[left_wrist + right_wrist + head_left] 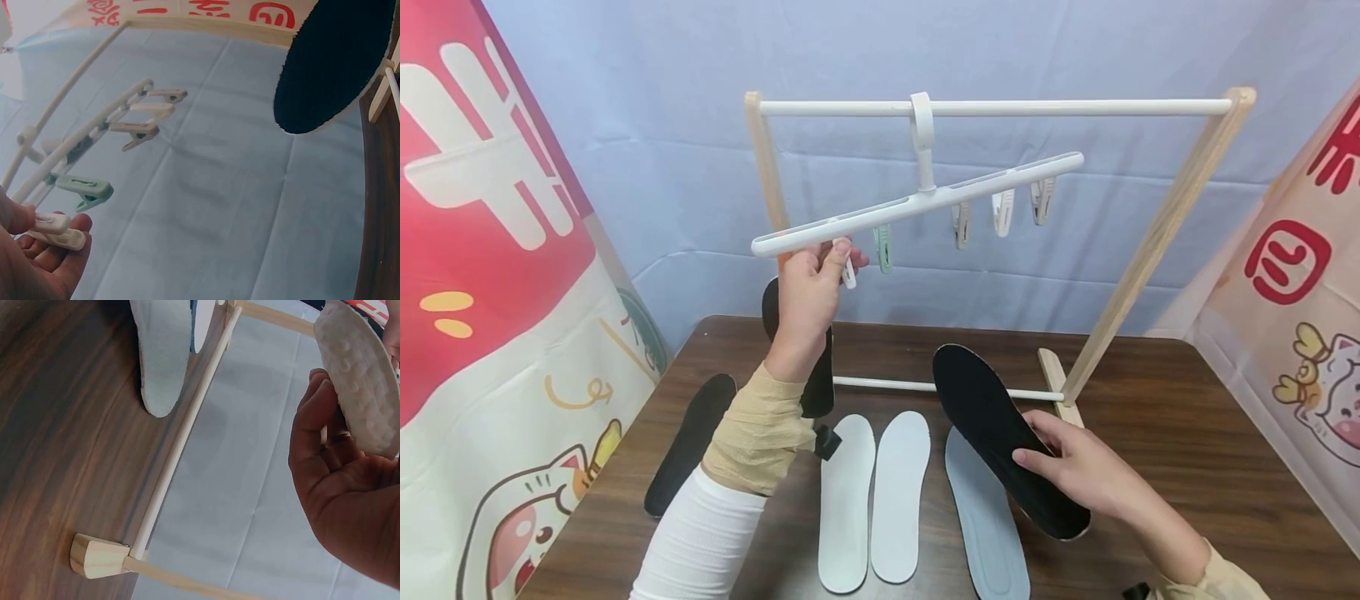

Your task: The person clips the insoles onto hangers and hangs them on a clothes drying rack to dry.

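Observation:
My left hand [811,287] pinches a white clip [59,232] under the lowered left end of a white hanger [857,223]. Beside it hangs a mint-green clip [883,248]; several grey and white clips [1002,213] line the right half. In my right hand [1078,462], a black insole [985,408] is gripped between thumb and fingers, tilted above the table; its pale, bumpy underside shows in the right wrist view. Another black insole [820,387] stands partly hidden behind my left wrist; what supports it cannot be seen.
The hanger's hook loops over the top bar [1075,107] of a wooden-sided rack [1157,237]. On the brown table [1210,467] lie two white insoles [847,508], a blue-grey insole [988,521] partly under the held one, and a black insole [692,442] at left.

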{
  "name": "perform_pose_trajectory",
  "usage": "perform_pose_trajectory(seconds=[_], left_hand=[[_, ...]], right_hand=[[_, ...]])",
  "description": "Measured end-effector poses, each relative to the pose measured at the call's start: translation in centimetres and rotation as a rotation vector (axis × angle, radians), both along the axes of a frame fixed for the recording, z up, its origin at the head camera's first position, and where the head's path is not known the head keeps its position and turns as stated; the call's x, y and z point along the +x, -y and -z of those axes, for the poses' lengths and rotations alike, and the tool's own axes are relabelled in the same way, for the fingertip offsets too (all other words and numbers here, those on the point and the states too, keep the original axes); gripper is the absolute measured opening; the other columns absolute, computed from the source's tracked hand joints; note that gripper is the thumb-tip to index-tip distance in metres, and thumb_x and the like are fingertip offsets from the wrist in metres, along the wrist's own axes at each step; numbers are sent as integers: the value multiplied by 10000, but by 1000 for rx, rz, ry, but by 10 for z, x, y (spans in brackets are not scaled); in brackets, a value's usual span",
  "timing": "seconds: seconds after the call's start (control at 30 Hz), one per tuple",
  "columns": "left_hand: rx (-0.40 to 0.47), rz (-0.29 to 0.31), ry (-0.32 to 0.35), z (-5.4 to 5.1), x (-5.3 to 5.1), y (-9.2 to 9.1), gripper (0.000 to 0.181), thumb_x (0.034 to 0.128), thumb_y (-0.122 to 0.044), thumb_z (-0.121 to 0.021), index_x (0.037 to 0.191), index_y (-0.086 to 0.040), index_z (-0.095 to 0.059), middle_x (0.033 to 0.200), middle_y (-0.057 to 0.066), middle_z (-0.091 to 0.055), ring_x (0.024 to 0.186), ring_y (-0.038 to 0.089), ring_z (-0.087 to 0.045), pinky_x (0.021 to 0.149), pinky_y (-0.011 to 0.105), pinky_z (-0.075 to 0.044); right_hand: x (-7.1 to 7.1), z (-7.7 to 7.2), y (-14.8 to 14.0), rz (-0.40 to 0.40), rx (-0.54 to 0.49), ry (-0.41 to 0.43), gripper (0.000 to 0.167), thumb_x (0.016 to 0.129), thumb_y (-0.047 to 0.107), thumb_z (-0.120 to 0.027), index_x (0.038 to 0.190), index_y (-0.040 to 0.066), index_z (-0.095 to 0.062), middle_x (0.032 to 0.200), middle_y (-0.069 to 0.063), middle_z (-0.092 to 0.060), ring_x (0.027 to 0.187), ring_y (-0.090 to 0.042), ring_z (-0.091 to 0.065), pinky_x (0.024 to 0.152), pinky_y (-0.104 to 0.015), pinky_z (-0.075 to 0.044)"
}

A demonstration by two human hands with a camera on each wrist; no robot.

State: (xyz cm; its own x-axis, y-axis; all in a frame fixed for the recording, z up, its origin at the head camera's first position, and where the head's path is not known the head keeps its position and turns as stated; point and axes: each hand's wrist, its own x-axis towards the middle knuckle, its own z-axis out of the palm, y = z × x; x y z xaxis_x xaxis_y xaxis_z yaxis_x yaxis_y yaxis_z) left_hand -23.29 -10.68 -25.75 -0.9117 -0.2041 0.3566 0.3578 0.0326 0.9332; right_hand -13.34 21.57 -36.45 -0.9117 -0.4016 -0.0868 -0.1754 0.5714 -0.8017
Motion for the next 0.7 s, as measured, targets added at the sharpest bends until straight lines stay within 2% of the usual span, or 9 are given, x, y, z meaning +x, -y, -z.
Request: perform_pose_trajectory(seconds=[0.27,0.47,0.7], left_hand=[[-14,-10,-11,1,1,1,267,1025,-156,-609,1185,51,-662,992,196,-718,967,258,-732,906,333,-551],[-12,-4,-18,1,1,1,257,1025,-144,-605,1176,57,-662,1005,217,-714,962,261,-731,898,335,-554],[0,8,-16,0,3,1,271,1029,-150,-599,1186,63,-655,1013,223,-712,968,265,-729,905,329,-551]], right_hand=[[-1,-1,8,-24,-20,-21,279,994,248,-661,1226,108,-590,1027,-47,-736,816,-133,-729,719,-289,-558],[-2,-4,15,-31,5,-56,251,992,272,-663,1208,157,-604,1051,-12,-735,839,-113,-720,745,-276,-544],[-3,-7,24,-40,-11,-64,249,988,251,-670,1206,147,-609,1056,-21,-737,845,-113,-719,751,-279,-545]])
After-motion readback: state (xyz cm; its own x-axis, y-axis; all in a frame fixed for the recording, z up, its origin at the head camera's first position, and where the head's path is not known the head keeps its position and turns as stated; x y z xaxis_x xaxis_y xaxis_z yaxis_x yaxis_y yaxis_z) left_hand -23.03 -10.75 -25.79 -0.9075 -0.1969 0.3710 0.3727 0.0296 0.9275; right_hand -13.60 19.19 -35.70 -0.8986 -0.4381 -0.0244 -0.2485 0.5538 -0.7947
